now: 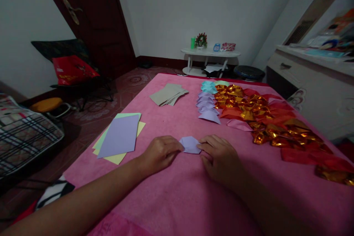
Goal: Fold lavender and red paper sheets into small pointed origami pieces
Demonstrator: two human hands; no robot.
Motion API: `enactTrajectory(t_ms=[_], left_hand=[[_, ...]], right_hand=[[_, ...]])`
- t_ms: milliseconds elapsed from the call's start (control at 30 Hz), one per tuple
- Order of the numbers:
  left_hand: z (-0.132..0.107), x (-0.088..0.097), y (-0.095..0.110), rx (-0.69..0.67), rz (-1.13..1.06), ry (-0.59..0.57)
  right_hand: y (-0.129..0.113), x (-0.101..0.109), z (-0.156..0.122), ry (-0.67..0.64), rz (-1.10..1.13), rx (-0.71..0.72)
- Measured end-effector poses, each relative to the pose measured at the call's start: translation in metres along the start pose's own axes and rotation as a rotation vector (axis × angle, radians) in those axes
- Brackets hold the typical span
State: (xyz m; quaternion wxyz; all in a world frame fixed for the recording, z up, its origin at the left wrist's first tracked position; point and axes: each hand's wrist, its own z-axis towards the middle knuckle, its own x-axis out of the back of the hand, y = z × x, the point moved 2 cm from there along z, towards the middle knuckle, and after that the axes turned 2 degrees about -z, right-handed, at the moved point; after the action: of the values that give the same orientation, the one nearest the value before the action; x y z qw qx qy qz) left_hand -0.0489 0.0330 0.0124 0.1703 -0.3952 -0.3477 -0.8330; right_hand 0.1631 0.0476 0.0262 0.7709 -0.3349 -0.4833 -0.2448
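We find the left hand (163, 150) and right hand (221, 156) grasping opposite ends of the folded paper (190, 145), near centre on the pink cloth (166, 195). We advise even pressure, keeping creases sharp; loose sheets (120, 134) lie left.

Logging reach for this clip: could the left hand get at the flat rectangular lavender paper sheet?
Likely yes: the left hand touches the small folded lavender paper, but only pink cloth shows between that hand and the uncovered sheet.

Folded piece (190, 145): matt, smooth paper, as are the stacked sheets (120, 134). Desk cover (166, 191): matt, soft-looking cloth. Gold pieces (247, 114): crinkled, glossy, foil-like; door handle (72, 10): shiny metal.
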Motion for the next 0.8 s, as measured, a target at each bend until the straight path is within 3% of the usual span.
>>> enactTrajectory(t_ms=[233, 567, 800], left_hand=[[-0.006, 0.002, 0.002, 0.072, -0.047, 0.008], [-0.010, 0.002, 0.009, 0.150, 0.267, -0.008], [-0.006, 0.005, 0.008, 0.266, 0.189, -0.026]], right_hand=[[-0.003, -0.007, 0.002, 0.014, 0.020, -0.019], [0.008, -0.011, 0.007, 0.052, 0.247, -0.122], [0.011, -0.015, 0.011, 0.053, 0.249, -0.200]])
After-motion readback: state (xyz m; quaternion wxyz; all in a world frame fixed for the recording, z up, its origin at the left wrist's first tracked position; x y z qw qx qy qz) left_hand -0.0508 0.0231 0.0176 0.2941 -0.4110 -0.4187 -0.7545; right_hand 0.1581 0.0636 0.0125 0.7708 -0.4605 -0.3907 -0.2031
